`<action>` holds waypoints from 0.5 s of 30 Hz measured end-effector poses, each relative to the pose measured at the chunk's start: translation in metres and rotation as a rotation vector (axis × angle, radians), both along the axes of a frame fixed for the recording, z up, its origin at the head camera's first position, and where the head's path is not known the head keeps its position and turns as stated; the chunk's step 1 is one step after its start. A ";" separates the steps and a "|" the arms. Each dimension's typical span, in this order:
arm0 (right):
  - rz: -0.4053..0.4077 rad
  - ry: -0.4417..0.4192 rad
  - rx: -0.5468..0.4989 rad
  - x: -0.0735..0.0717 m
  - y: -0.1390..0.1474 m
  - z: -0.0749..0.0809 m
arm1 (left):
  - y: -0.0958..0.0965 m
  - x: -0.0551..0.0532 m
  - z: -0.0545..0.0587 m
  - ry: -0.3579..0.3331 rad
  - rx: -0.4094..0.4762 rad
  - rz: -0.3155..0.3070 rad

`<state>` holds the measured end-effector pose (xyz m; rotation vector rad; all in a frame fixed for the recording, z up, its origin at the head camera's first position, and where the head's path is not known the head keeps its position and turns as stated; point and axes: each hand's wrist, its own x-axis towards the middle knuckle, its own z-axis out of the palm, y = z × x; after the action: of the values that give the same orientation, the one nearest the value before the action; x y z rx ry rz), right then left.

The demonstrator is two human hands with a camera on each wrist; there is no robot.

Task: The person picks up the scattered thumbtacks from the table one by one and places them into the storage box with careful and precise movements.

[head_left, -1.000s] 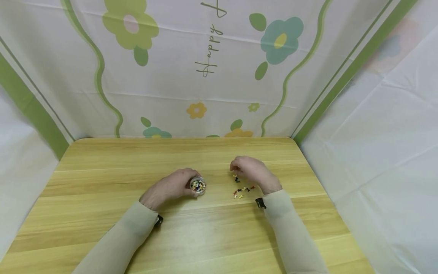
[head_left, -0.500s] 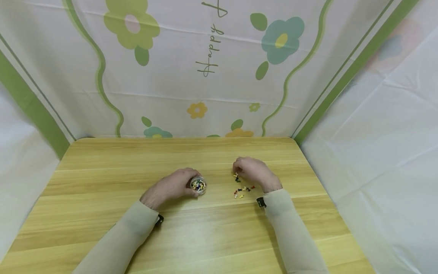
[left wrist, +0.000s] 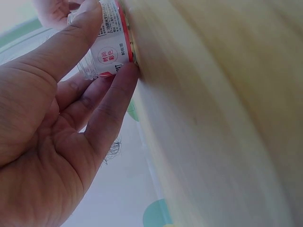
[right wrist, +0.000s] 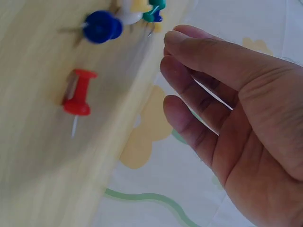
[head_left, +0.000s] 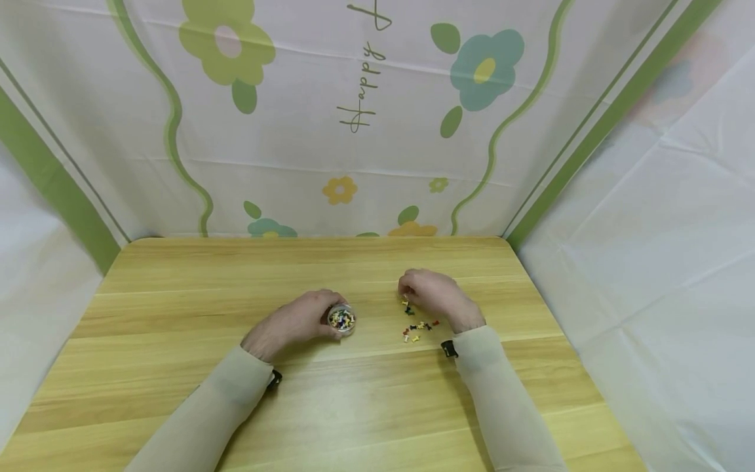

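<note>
In the head view my left hand [head_left: 303, 314] grips a small round clear jar [head_left: 342, 319] full of coloured push pins, thumb and fingers around its side. The left wrist view shows the jar's white printed label with a red edge [left wrist: 109, 40], low against the wooden table. My right hand [head_left: 433, 294] is over the table to the right, fingers bent downward, fingertips right at a small cluster of push pins [head_left: 407, 307]. The right wrist view shows its thumb and index finger close together. I cannot tell whether a pin is between them.
Several more push pins lie loose nearer me, including a yellow one [head_left: 415, 339] and a red one [right wrist: 79, 92]; a blue one [right wrist: 100, 27] is close by, point exposed. Wood-grain table [head_left: 330, 406] lies beneath, with a flowered cloth backdrop [head_left: 283, 131] behind.
My right hand shifts slightly right, then back left, staying at the pin cluster. The left hand and jar stay in place.
</note>
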<state>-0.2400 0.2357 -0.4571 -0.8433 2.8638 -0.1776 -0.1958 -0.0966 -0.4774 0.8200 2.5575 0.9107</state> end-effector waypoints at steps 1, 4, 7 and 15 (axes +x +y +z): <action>0.005 0.003 0.000 0.000 -0.001 0.001 | 0.000 0.000 0.000 0.000 0.000 0.000; 0.017 0.014 0.002 0.002 -0.006 0.004 | 0.000 0.000 0.000 0.001 -0.001 -0.001; 0.028 0.037 0.000 0.005 -0.013 0.007 | 0.000 0.000 0.000 0.000 -0.002 0.001; 0.078 0.132 0.011 0.014 -0.033 0.010 | 0.001 0.000 0.001 0.001 -0.012 0.002</action>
<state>-0.2263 0.2024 -0.4467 -0.9981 2.9431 -0.1010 -0.1956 -0.0956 -0.4764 0.8150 2.5624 0.8949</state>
